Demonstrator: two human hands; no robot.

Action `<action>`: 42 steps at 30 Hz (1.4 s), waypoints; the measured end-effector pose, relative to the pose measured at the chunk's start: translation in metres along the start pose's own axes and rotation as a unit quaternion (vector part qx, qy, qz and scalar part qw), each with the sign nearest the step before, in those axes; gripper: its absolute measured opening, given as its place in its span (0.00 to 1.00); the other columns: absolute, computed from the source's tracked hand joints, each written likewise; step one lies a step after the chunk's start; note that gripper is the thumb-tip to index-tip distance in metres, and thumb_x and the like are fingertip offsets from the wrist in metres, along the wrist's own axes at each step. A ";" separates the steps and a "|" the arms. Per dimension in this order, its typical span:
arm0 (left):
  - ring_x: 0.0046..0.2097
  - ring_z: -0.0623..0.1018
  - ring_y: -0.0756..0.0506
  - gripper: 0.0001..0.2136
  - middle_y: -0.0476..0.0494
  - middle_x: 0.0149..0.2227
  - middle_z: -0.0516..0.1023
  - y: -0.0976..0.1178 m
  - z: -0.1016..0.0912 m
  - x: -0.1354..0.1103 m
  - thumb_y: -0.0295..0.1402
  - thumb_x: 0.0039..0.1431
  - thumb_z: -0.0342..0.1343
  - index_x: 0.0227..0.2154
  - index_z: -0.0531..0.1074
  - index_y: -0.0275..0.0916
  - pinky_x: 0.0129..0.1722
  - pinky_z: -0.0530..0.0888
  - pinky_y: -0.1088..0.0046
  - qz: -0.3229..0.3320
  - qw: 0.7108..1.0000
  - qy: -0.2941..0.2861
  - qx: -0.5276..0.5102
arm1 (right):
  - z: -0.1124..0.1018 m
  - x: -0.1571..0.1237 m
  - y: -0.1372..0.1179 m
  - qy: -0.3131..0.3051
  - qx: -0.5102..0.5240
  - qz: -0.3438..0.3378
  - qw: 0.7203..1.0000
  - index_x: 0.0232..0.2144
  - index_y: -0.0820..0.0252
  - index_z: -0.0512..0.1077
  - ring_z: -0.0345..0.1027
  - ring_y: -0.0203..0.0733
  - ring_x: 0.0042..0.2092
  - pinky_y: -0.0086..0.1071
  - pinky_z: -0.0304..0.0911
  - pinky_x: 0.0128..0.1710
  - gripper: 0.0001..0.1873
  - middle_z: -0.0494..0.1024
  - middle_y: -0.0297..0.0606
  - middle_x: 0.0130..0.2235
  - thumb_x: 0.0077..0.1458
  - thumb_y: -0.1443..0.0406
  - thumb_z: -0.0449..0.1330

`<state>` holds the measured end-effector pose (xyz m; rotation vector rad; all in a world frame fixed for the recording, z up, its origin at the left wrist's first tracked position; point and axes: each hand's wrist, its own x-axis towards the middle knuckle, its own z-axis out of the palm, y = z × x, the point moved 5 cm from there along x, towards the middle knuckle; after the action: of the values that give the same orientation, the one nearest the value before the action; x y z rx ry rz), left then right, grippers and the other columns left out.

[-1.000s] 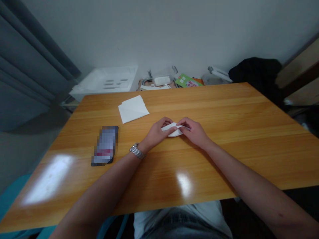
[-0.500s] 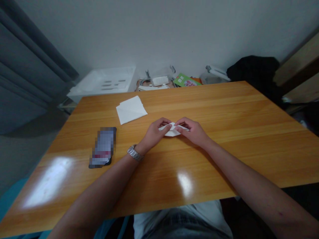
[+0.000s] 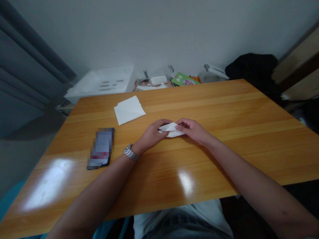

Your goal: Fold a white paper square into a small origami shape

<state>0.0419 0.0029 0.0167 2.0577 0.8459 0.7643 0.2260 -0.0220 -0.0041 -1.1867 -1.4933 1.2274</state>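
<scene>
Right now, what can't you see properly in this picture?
Head view: parts of the folded paper, hidden by the left hand and right hand.
Head view: the screen of the phone, blurred into blocks.
Head view: any writing on the green booklet, too small to read.
Head view: the blue thing at lower left, cut off by the picture's edge.

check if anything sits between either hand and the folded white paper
Nothing visible does: the left hand and right hand both hold the folded white paper. The phone and flat white paper lie to the left.
</scene>
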 end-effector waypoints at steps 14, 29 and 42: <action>0.50 0.78 0.44 0.18 0.40 0.52 0.79 0.002 -0.004 -0.001 0.35 0.67 0.55 0.57 0.75 0.39 0.49 0.73 0.69 0.021 0.999 -0.032 -0.036 | 0.000 -0.001 0.003 -0.004 0.027 0.024 0.999 0.35 0.61 0.78 0.68 0.39 0.34 0.32 0.59 0.35 0.19 0.79 0.36 0.34 0.55 0.50 0.66; 0.58 0.75 0.41 0.18 0.42 0.58 0.78 -0.012 -0.004 0.000 0.38 0.69 0.53 0.57 0.76 0.43 0.63 0.66 0.63 -0.019 0.988 0.007 -0.156 | -0.004 -0.001 0.000 0.030 0.027 0.026 0.999 0.36 0.61 0.80 0.69 0.40 0.35 0.33 0.61 0.38 0.19 0.81 0.38 0.36 0.54 0.51 0.67; 0.50 0.79 0.43 0.17 0.38 0.52 0.79 -0.024 0.005 -0.002 0.37 0.65 0.53 0.52 0.78 0.37 0.49 0.78 0.66 -0.095 0.942 0.027 -0.319 | -0.005 -0.001 0.001 0.027 -0.009 0.016 0.999 0.38 0.60 0.79 0.72 0.41 0.37 0.34 0.63 0.38 0.18 0.82 0.39 0.38 0.56 0.51 0.66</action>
<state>0.0375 0.0105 -0.0059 1.3658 0.6931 0.8533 0.2311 -0.0219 -0.0041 -1.2501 -1.4540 1.1951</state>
